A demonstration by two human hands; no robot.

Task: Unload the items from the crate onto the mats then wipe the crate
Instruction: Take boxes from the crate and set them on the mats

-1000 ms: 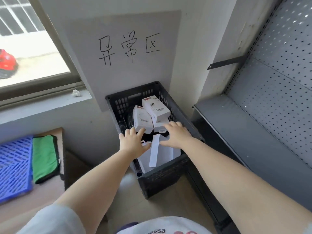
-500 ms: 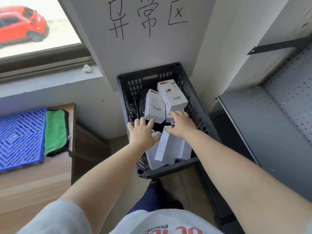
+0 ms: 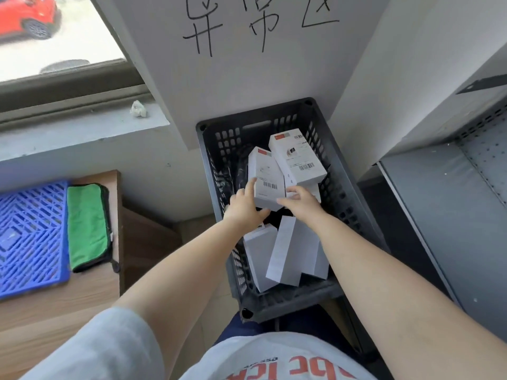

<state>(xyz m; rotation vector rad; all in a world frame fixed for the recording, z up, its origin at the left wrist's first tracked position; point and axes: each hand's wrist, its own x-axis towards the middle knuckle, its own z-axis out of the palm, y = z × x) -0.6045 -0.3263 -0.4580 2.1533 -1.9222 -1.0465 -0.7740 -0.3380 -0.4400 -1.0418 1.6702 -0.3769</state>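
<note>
Wall: white panel point(image 3: 247, 67) with handwritten black characters.
Window: upper left point(image 3: 55, 31), daylight, red car point(image 3: 24, 17) outside.
Sill: grey ledge point(image 3: 82, 130), crumpled white scrap point(image 3: 139, 108) on it.
Left: wooden table point(image 3: 68, 303).
Right: grey perforated metal shelving point(image 3: 452, 215).

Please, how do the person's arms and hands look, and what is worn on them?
Both forearms are bare, and the left hand and right hand wear no gloves; no rings or watch are visible. A short light grey sleeve covers the left upper arm. The right sleeve is out of view.

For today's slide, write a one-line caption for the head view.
Both hands, left hand and right hand, grip a white box inside the black crate.
</note>
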